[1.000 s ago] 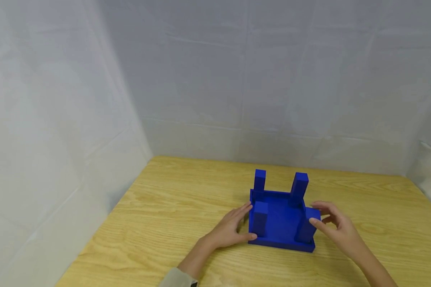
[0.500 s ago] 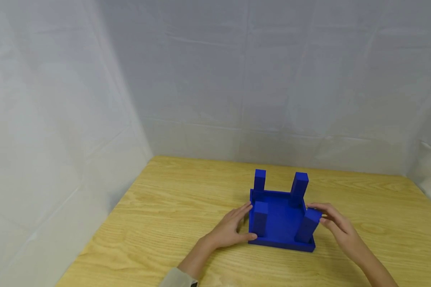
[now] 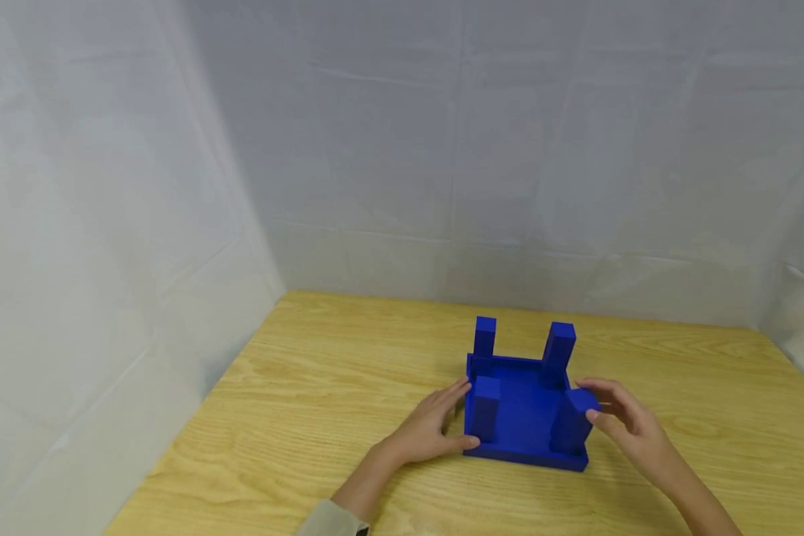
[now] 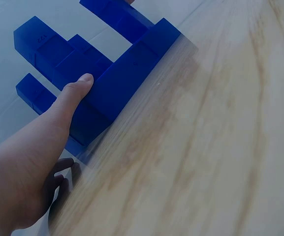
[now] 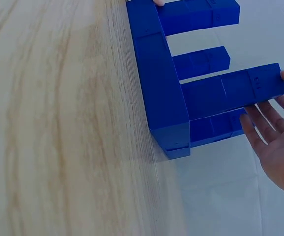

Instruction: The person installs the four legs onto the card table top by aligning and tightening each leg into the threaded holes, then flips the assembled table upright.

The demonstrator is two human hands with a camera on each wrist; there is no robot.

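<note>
No brand or readable writing shows anywhere; faint embossed marks sit on the ends of two legs in the wrist views, too small to make out.

The stool (image 3: 525, 406) is a solid deep-blue piece lying upside down on the table (image 3: 321, 402), right of the table's middle and near the front edge. Its square seat rests flat on the wood with a low rim round the underside, and four square-section legs rise from the corners. The two far legs stand straight up; the near right leg (image 3: 574, 420) leans a little. The legs' long axes point upward, away from the table, and the seat's edges run roughly square to the table's front edge.

The left hand (image 3: 429, 428) lies against the stool's left side with fingers straight, thumb pressed along the near edge of the seat (image 4: 127, 73); it is relaxed and clasps nothing. The right hand (image 3: 626, 428) is at the near right leg, fingers stretched out and touching the leg's top end (image 5: 267, 78); in the right wrist view the fingers (image 5: 265, 120) lie flat along it, uncurled.

A pale cloth backdrop (image 3: 402, 149) hangs behind and beside the table.
</note>
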